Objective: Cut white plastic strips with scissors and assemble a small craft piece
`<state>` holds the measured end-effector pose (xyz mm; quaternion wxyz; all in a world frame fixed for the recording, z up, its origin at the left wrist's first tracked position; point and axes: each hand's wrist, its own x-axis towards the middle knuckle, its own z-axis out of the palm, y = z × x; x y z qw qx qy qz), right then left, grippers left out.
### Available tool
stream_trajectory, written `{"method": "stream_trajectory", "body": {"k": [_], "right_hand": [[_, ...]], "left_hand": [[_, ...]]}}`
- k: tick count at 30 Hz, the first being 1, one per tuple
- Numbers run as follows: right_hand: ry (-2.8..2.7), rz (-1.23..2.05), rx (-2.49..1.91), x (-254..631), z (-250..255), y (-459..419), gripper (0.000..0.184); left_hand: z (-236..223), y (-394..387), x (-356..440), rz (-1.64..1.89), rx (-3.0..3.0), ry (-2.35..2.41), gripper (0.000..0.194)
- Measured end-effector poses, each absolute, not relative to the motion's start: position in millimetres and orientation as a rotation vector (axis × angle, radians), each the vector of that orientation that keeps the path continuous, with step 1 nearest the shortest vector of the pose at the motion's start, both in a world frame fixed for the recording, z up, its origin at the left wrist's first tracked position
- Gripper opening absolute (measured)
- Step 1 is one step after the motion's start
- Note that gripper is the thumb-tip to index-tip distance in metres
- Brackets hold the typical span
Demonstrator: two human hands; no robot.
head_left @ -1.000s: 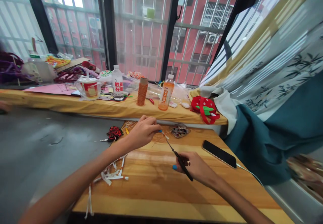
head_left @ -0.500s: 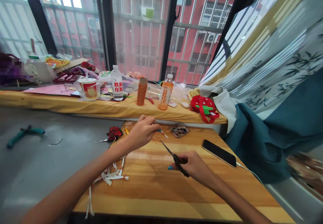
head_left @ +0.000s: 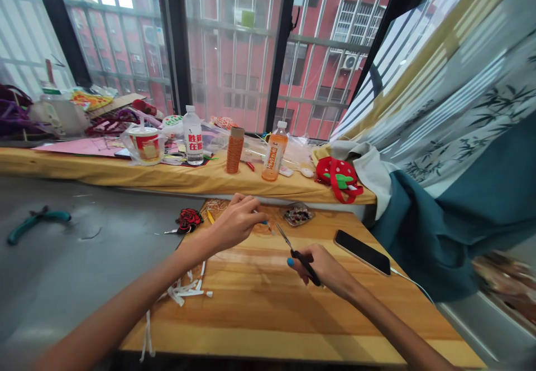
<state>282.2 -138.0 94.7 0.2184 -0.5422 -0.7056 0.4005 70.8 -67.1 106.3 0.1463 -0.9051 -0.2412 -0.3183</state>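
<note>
My right hand is closed on the black handles of a pair of scissors, whose blades point up and left over the wooden table. My left hand pinches a small white strip with an orange part; its end sticks out close to the scissor tips. Whether the blades touch the strip I cannot tell. Several white strips with orange ends lie at the table's left edge, some hanging over it. Just beyond my left hand sits a clear box of small beads.
A black phone with a cable lies at the right. Pliers rest on the grey surface at left, with a red flower piece nearer. On the ledge stand a cone of orange thread, a water bottle and an orange drink bottle.
The scissors have turned more upright and their tips have moved right, near the strip's end. My right thumb has lifted. My left hand has stayed nearly in place, its strip slightly lower.
</note>
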Motion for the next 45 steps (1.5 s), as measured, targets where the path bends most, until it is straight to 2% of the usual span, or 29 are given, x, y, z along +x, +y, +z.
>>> {"method": "stream_trajectory", "body": {"k": [13,20,24,26,34,41,45], "right_hand": [[-1.813,1.245,-1.498,273,96,-138,0.046],[-1.697,1.142,-1.6,291,71,-136,0.05],[-1.645,1.2,-1.65,303,48,-137,0.048],[-1.618,1.246,-1.683,305,37,-140,0.047],[-1.345,1.357,-1.752,311,5,-149,0.041],[-1.204,1.398,-1.647,304,5,-149,0.044],[-1.218,1.405,-1.633,304,4,-150,0.043]], "left_hand": [[104,-69,70,-0.794,-2.593,-0.684,0.029],[72,-46,50,-0.912,-2.676,-1.041,0.023],[36,-29,27,-0.524,-2.923,-1.198,0.022],[24,-29,12,-0.426,-2.869,-1.239,0.02],[18,-67,-35,-0.301,-2.657,-1.38,0.018],[12,-94,-27,-0.307,-2.394,-1.572,0.025],[2,-108,-16,-0.278,-2.421,-1.544,0.022]]}}
